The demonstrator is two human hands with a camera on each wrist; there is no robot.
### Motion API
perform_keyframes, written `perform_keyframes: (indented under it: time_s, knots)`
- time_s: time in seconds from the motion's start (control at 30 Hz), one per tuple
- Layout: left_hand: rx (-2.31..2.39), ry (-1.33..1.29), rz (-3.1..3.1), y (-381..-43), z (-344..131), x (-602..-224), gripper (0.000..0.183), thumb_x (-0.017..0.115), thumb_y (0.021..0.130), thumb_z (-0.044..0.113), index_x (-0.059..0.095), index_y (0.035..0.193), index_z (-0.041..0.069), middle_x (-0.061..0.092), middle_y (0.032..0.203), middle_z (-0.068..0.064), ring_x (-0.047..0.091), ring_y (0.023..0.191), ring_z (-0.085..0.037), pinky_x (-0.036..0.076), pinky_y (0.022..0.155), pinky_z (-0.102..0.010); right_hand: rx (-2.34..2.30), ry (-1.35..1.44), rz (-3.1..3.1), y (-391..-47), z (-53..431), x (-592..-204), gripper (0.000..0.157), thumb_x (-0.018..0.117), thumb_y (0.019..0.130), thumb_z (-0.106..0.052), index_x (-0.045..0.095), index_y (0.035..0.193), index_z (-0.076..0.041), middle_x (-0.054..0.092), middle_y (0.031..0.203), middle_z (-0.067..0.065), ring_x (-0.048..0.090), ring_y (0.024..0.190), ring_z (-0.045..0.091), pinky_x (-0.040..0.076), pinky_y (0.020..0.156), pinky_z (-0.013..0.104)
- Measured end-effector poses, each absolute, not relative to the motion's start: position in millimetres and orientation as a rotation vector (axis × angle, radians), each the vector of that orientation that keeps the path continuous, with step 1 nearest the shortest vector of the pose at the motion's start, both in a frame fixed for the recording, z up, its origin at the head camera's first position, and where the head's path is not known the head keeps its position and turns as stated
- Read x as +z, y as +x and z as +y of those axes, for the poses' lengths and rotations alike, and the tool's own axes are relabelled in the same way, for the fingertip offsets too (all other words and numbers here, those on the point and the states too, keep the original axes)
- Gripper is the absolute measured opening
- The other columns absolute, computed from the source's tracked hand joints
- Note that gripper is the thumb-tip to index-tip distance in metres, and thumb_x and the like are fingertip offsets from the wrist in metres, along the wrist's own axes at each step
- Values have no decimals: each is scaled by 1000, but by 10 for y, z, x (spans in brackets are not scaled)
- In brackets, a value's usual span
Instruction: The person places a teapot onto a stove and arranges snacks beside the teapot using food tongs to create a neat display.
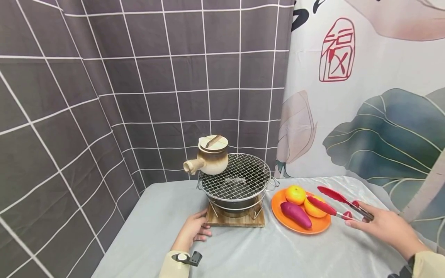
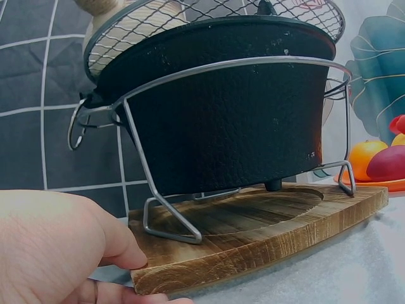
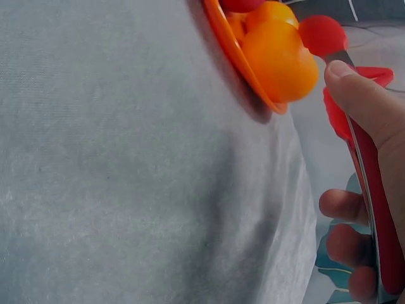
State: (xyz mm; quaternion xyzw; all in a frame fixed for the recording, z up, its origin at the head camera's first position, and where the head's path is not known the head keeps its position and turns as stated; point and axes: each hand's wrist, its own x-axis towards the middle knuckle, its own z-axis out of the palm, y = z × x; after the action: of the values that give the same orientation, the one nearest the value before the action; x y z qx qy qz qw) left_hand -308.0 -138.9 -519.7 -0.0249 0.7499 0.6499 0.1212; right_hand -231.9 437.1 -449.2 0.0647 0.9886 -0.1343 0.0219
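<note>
Head view: a wooden board [image 1: 236, 221] is pinched at its left corner by the left hand [image 1: 193, 230]; at right, red tongs [image 1: 326, 207] are gripped in the curled fingers of the right hand [image 1: 393, 228], near oranges [image 1: 314, 207] on a plate [image 1: 277, 204]. Beyond, a pot [image 1: 213, 158] is borne on a grill's mesh [image 1: 248, 172], left.

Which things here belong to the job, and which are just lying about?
Likely in use:
- red-tipped tongs
- wooden board
- tabletop grill
- orange plate
- two oranges
- purple sweet potato

Probably just there:
- side-handled lidded pot
- grid-patterned curtain
</note>
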Motion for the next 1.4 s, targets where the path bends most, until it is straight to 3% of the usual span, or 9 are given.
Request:
perform_keyframes:
  time_s: [0.2, 0.37, 0.67, 0.9, 1.07, 1.23, 1.33, 1.4]
  knots:
    - [1899, -75, 2188, -3082, -1393, -5197, 62, 50, 97, 13, 34, 156, 3, 61, 90, -13, 68, 62, -16, 56, 48, -25, -432, 187, 3075, -2299, 4360, -4515, 111, 63, 81, -75, 39, 143, 14, 54, 82, 6, 51, 73, 23, 38, 53, 33]
    - [1899, -82, 2189, -3078, -1390, -5198, 62, 50, 96, 12, 34, 156, 3, 62, 90, -14, 68, 62, -16, 56, 48, -25, -433, 166, 3084, -2292, 4356, -4514, 110, 64, 81, -74, 39, 143, 13, 54, 82, 6, 50, 71, 22, 37, 53, 32]
    - [1910, -70, 2186, -3074, -1391, -5212, 63, 50, 96, 11, 34, 156, 2, 61, 88, -14, 68, 60, -15, 55, 47, -25, -426, 111, 3080, -2279, 4338, -4519, 106, 67, 81, -72, 43, 143, 11, 56, 83, 4, 50, 70, 20, 37, 53, 32]
    - [1898, -59, 2193, -3080, -1397, -5212, 63, 50, 96, 12, 33, 156, 2, 61, 89, -13, 68, 61, -15, 56, 48, -25, -357, 38, 3122, -2287, 4350, -4574, 103, 68, 79, -73, 49, 141, 8, 59, 83, 1, 53, 76, 24, 49, 56, 41]
    - [1900, -56, 2189, -3093, -1390, -5216, 63, 50, 96, 13, 33, 156, 2, 61, 89, -12, 68, 61, -15, 56, 48, -25, -330, -2, 3161, -2290, 4361, -4617, 103, 68, 79, -73, 50, 140, 7, 58, 82, 0, 54, 75, 24, 45, 56, 39]
    - [1898, -59, 2194, -3091, -1393, -5221, 64, 51, 96, 12, 33, 156, 2, 62, 89, -12, 68, 61, -15, 56, 48, -26, -347, 58, 3103, -2310, 4358, -4655, 106, 65, 81, -74, 45, 141, 12, 65, 95, 24, 58, 80, 34, 55, 64, 55]
    - [1896, -59, 2198, -3085, -1393, -5218, 63, 50, 96, 12, 33, 156, 2, 62, 90, -13, 68, 61, -15, 56, 48, -25, -339, 83, 3083, -2313, 4351, -4677, 107, 63, 81, -75, 45, 141, 12, 61, 109, 38, 60, 85, 43, 53, 68, 67]
    - [1894, -61, 2199, -3082, -1392, -5216, 64, 50, 95, 12, 33, 156, 2, 62, 90, -14, 68, 61, -15, 56, 48, -25, -336, 95, 3073, -2309, 4349, -4688, 107, 62, 81, -76, 44, 141, 12, 59, 111, 40, 60, 86, 44, 53, 68, 68]
